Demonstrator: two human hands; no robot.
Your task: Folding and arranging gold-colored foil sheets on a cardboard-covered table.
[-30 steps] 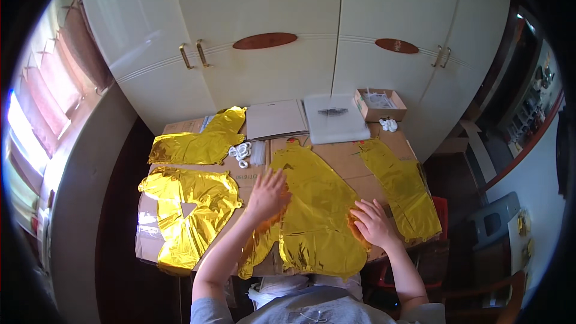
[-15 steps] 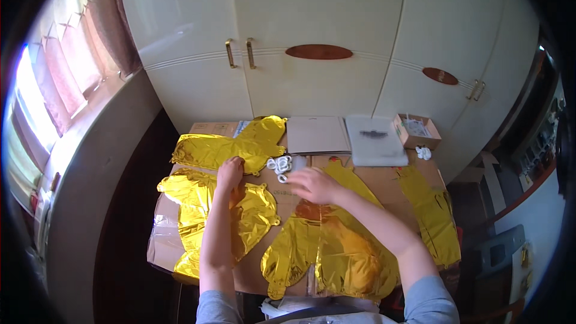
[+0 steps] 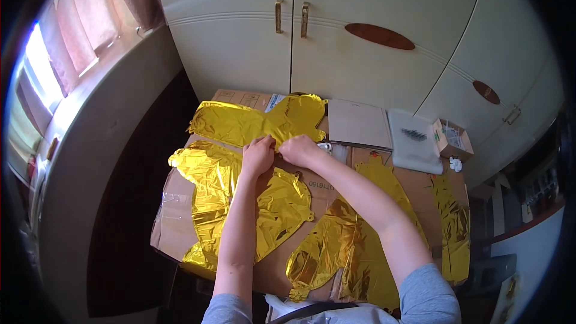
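My left hand [image 3: 259,155] is closed on the near edge of a flat gold foil balloon [image 3: 240,121] at the far left of the table. Close beside it, my right hand [image 3: 299,151] is closed at the same edge, its fingertips almost meeting the left ones. Whatever the right fingers hold is hidden. Just behind the right hand, a bit of the small white rings [image 3: 326,146] shows. Under my left forearm lies a second gold foil balloon [image 3: 210,204], crumpled. Another gold foil balloon [image 3: 375,258] spreads below my right forearm.
Flattened cardboard [image 3: 174,216] covers the table. At the back stand a grey-beige flat box [image 3: 359,125], a clear plastic pack [image 3: 414,143] and a small open box [image 3: 453,139]. A narrow gold foil balloon [image 3: 454,234] lies at the right edge. White cupboards [image 3: 372,0] rise behind.
My right hand has moved left from the white rings to meet my left hand at the far balloon's edge. The view has turned, shifting the scene right and up.
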